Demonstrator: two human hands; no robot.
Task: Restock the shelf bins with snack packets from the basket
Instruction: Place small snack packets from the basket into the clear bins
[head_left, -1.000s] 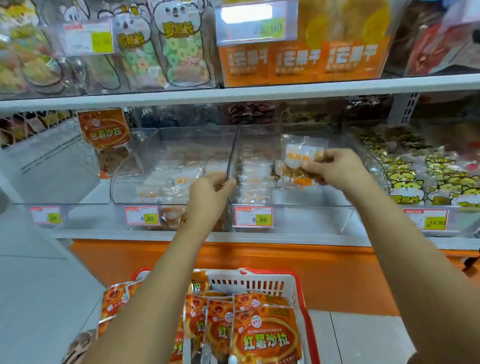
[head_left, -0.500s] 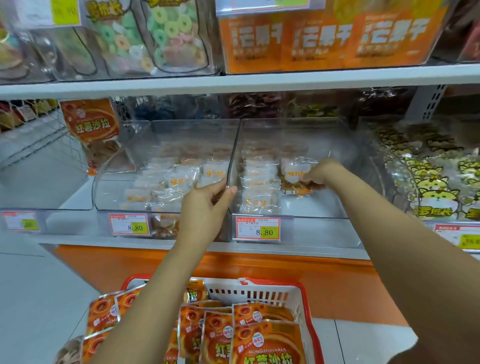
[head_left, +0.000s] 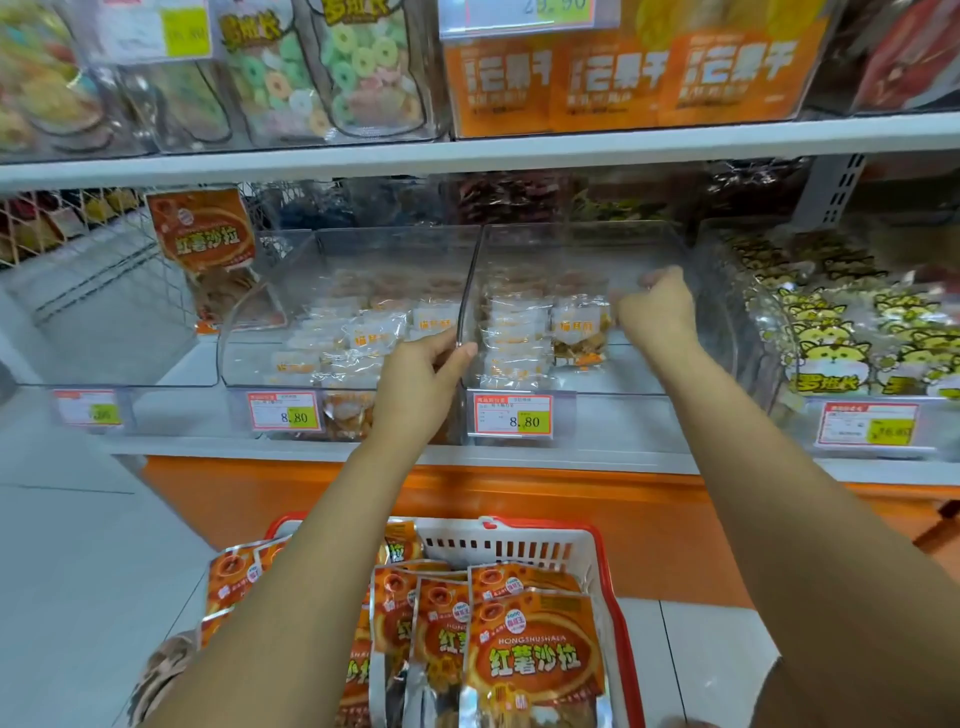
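Two clear shelf bins stand side by side on the middle shelf. My left hand (head_left: 423, 376) grips the top edge of the wall between the left bin (head_left: 270, 291) and the right bin (head_left: 675, 244). My right hand (head_left: 657, 312) is inside the right bin, its fingers curled on the right edge of a clear snack packet (head_left: 579, 332). That packet stands upright beside a row of the same packets. Below, a red and white basket (head_left: 605, 558) holds several orange snack packets (head_left: 535, 660).
An orange packet (head_left: 202, 234) leans in the far-left bin. A bin of yellow cat-print packets (head_left: 831, 353) sits at the right. An upper shelf board (head_left: 467, 150) overhangs the bins. Price tags (head_left: 511, 421) line the shelf front.
My right hand lowered the clear packet from above the right bin into it, beside the row. My left hand stayed on the bin wall. The view shifted down slightly.
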